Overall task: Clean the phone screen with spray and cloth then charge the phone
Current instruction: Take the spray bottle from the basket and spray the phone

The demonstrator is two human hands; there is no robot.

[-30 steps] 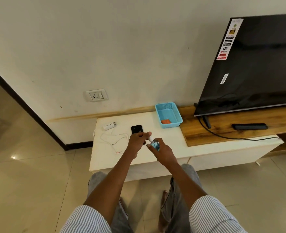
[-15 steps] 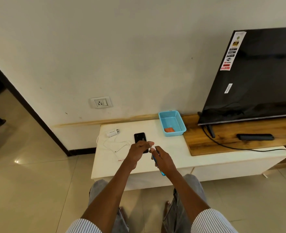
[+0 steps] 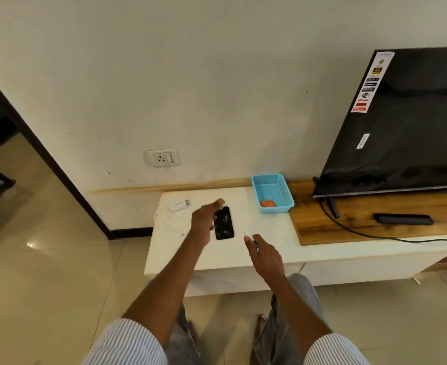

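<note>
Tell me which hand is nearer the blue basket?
Right. The right hand, holding the spray bottle, sits in front of the blue basket, slightly left. The left hand is farther left, beside the phone.

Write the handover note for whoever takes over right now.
Left hand: above the phone's left edge, something small and pale at its fingertips; grip unclear.
Right hand: shut on the spray bottle, nozzle toward the phone.
Phone: flat, screen up on the white cabinet.
Cloth: orange, in the blue basket.
Charger and cable: left of the phone, not plugged into the socket.
Done: spray picked up.
Left: spray if not done yet, wipe, plug in the charger, connect the phone.
</note>
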